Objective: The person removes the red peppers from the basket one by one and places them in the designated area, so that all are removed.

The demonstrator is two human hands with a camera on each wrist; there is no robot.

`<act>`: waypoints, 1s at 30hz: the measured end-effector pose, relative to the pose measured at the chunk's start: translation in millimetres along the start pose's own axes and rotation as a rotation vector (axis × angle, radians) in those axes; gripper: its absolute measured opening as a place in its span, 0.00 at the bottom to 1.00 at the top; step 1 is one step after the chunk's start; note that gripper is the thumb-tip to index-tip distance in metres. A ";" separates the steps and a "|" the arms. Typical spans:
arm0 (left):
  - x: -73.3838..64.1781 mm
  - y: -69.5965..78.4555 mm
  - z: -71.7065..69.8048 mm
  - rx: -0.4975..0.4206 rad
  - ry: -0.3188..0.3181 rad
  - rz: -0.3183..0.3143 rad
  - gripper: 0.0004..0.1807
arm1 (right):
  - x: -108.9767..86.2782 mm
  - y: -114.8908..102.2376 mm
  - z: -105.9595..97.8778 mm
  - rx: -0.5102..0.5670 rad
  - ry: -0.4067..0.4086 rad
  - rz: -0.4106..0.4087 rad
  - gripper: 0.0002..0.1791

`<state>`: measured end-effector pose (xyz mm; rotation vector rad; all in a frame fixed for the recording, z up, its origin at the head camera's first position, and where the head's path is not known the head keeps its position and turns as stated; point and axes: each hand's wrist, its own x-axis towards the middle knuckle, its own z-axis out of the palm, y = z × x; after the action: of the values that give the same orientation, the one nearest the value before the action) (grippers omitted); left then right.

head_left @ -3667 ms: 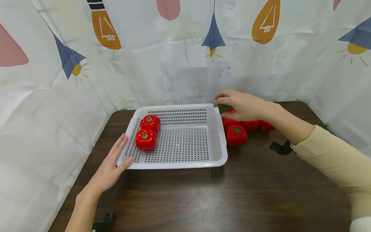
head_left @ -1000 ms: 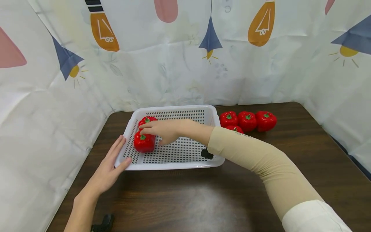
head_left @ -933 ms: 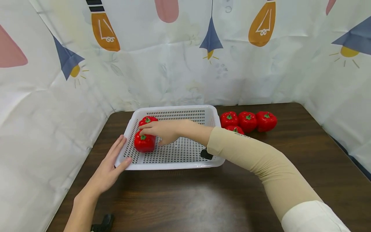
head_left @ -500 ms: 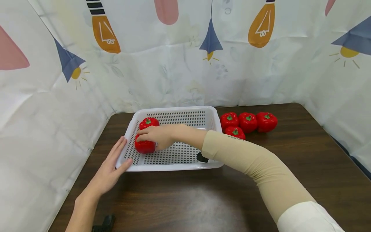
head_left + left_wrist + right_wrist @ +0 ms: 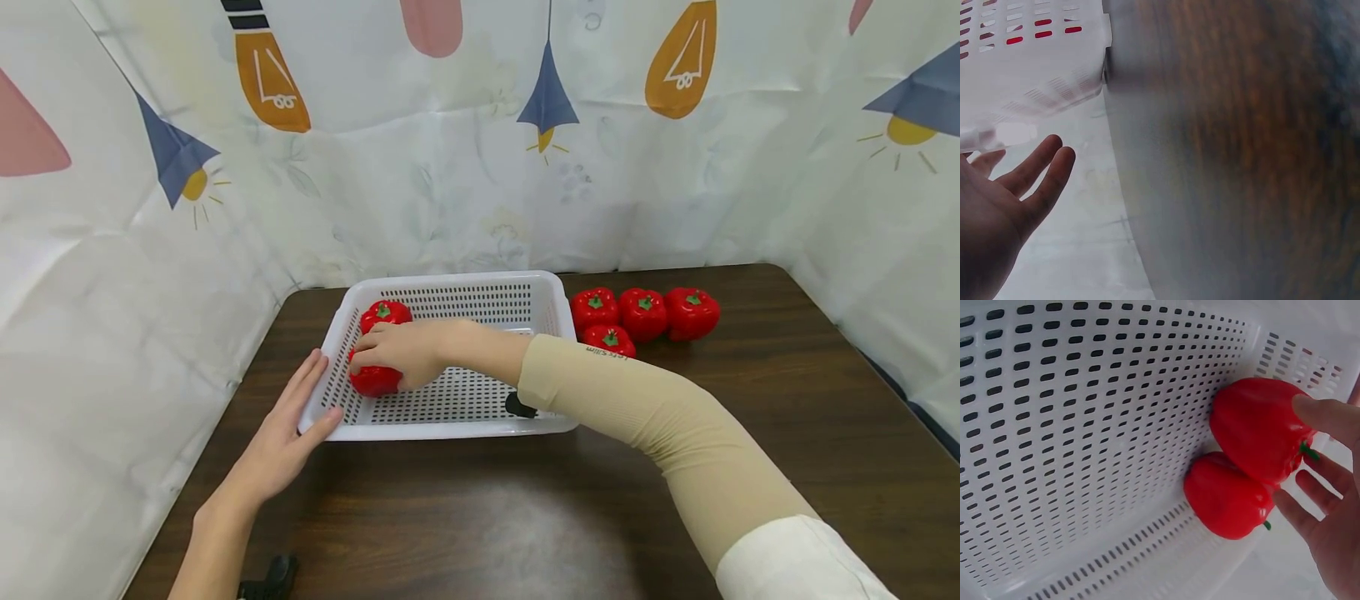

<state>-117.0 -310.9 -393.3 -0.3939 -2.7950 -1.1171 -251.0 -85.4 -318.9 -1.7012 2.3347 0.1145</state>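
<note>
A white perforated plastic basket (image 5: 457,432) stands on the table with two red bell peppers at its left end. My right hand (image 5: 408,352) reaches into it and grips the nearer bell pepper (image 5: 375,382). In the right wrist view the thumb lies on that pepper's (image 5: 1254,428) side, with fingers around its green stem end. The farther bell pepper (image 5: 385,311) sits against it, just behind my fingers. At the basket's left front corner rests my left hand (image 5: 273,442), fingers straight along the outer side and thumb at the front rim. The left wrist view shows those fingers extended beside the basket wall.
Several more red bell peppers (image 5: 642,314) are grouped on the dark wooden table (image 5: 480,517), right of the basket. A white printed cloth (image 5: 450,192) hangs behind and at both sides. A black strap piece (image 5: 270,579) shows by the left wrist.
My right hand has come left from the peppers outside the basket, then lowered and closed its fingers around the nearer pepper inside. The left hand and basket have stayed in place.
</note>
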 end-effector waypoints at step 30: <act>-1.0 0.8 -0.3 -0.017 0.005 0.001 0.43 | -14.3 7.7 -5.3 0.069 -0.109 -0.026 0.38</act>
<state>-115.8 -310.7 -392.7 -0.3927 -2.7827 -1.1402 -255.1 -70.9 -310.9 -1.6495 2.2113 0.1171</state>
